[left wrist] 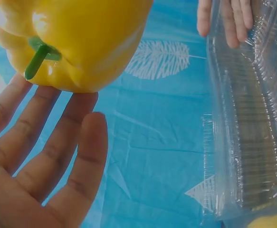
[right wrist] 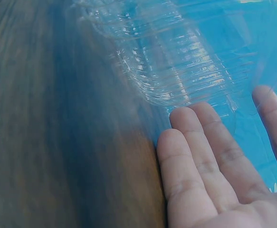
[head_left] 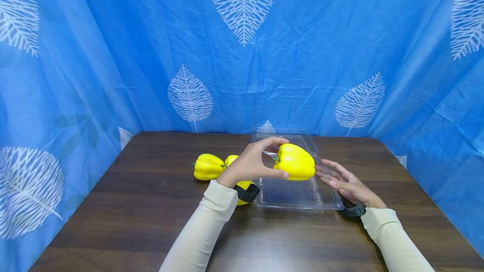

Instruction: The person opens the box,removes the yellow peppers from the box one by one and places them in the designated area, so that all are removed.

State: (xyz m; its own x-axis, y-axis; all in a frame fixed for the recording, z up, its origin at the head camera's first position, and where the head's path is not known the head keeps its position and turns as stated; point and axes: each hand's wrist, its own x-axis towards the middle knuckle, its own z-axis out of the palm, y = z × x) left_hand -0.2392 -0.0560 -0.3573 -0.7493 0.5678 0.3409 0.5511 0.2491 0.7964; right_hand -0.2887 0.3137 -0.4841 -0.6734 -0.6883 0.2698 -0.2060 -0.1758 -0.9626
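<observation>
My left hand point(head_left: 249, 162) grips a yellow bell pepper point(head_left: 296, 163) between thumb and fingers, above a clear plastic clamshell container point(head_left: 283, 196). The pepper's green stem point(left wrist: 38, 61) points back toward the palm in the left wrist view. At the container's right side is my right hand point(head_left: 349, 184), fingers mostly straight. In the right wrist view its fingertips point(right wrist: 182, 118) lie at the clear wall point(right wrist: 176, 71); firm contact is hard to tell. The container's lid point(head_left: 283, 137) is folded back toward the curtain.
Left of the container lie more yellow bell peppers: one in full view point(head_left: 208, 167), another point(head_left: 231, 159) partly behind my left hand, and a third point(head_left: 243, 200) mostly covered by my wrist strap. The dark wooden table point(head_left: 132, 205) ends at a blue leaf-patterned curtain point(head_left: 295, 74).
</observation>
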